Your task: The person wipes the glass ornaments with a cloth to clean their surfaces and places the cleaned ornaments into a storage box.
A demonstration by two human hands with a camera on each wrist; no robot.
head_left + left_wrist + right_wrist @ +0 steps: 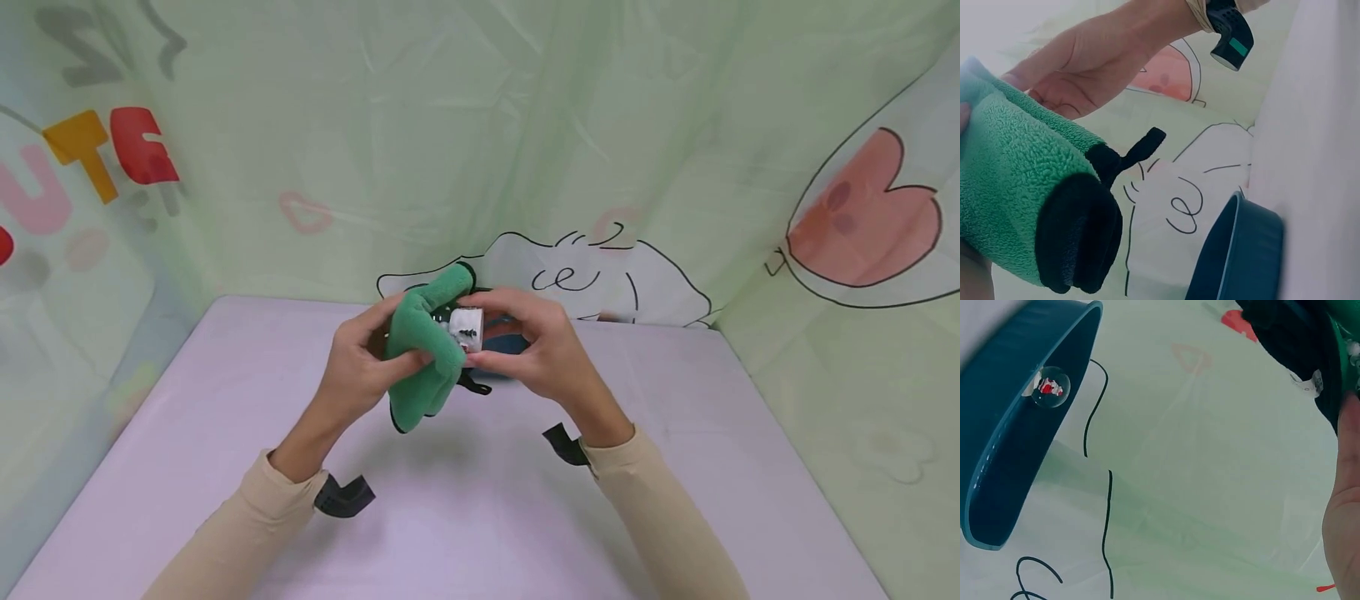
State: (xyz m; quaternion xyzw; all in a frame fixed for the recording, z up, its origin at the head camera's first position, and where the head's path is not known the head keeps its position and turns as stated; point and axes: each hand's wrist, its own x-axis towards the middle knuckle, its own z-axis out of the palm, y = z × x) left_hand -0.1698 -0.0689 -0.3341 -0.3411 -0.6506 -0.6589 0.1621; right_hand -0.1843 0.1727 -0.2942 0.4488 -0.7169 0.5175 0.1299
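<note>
A small snow globe with a white base (468, 327) is held up between both hands over the table. My left hand (360, 358) grips a folded green cloth (418, 333) with black edging, its thumb in front, and the cloth wraps the globe's left side. On the other side my right hand (540, 343) pinches the white base between thumb and fingers. From the left wrist view, the cloth (1029, 169) hides the globe, and a black loop (1144, 147) sticks out from its edge.
Behind the hands stands a dark blue bin (1260, 250) on the pale table (450, 517). Another snow globe (1050, 387) with a red and white figure lies inside it. Light green printed sheeting (450, 125) hangs around the table's back and sides.
</note>
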